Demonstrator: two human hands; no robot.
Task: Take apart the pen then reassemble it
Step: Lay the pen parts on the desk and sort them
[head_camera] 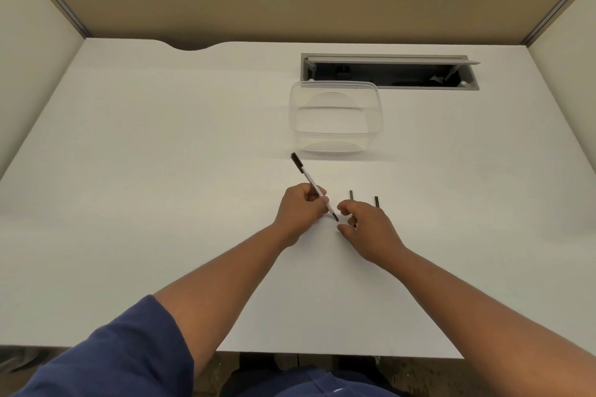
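Pen (310, 183): head view, the only one. It sits near desk centre, gripped low on its white barrel by the left hand (301, 208), fingers curled round it. Long axis runs roughly 11 o'clock to 5 o'clock: black capped end points up and away toward the clear plastic container (335, 118), and the dark tip end (334, 216) sticks out below the left fist at 5 o'clock. The right hand (366, 227) lies just beside that tip, at about 4 o'clock from it, thumb and forefinger loosely curled with a gap between them and nothing visibly held; whether they touch the tip cannot be told, but they look just apart. So the exposed tip end faces the right hand, and that hand is the nearer one to it. Judgement: the coming move turns on the right fingers closing on the tip section along the pen's axis, pulling or twisting against the left hand's hold. Two short dark rod-like pieces (351, 195) (376, 201) lie on the white desk (161, 171) just beyond the right hand, at about 12 and 1 o'clock from it, their near ends hidden behind the knuckles; probably pen parts, too small to say which. An open cable hatch (390, 72) is at 12 o'clock behind the container.
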